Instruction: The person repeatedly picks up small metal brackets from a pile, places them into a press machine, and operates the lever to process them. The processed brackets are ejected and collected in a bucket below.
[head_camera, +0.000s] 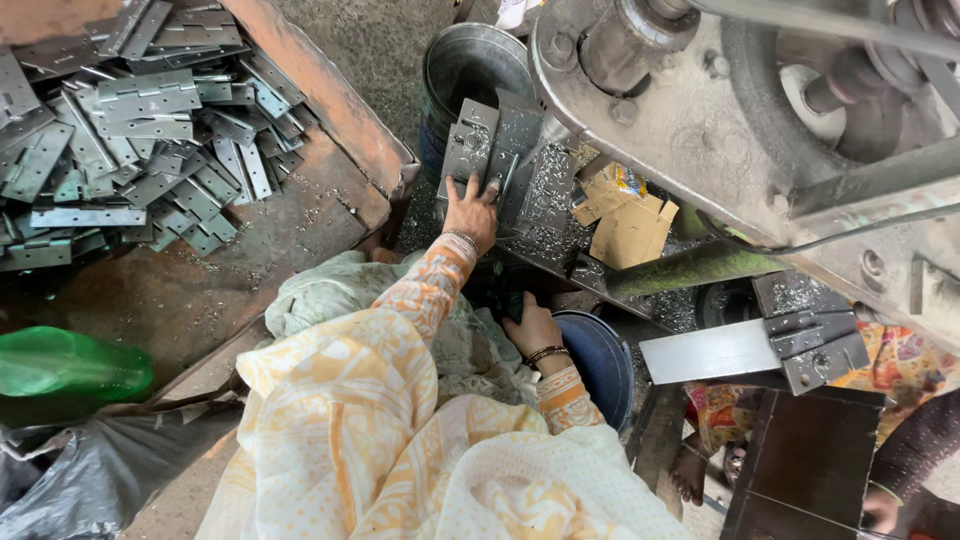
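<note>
My left hand (470, 208) reaches forward onto a grey metal hinge (487, 150) that lies among metal shavings on the machine bed (545, 200); its fingers curl round the hinge's lower edge. My right hand (532, 325), with bangles at the wrist, dips into a dark gap beside a blue bucket (600, 360). Its fingertips are hidden, so what it holds cannot be seen. Orange and white patterned sleeves and cloth cover my arms and lap.
A rusty tray (330, 100) at upper left holds a pile of several flat hinges (130, 120). A steel bucket (470, 65) stands behind the machine bed. Cardboard scraps (630, 225), a green bottle (60, 365), more hinges (810, 345) and another person's foot (690, 470) lie around.
</note>
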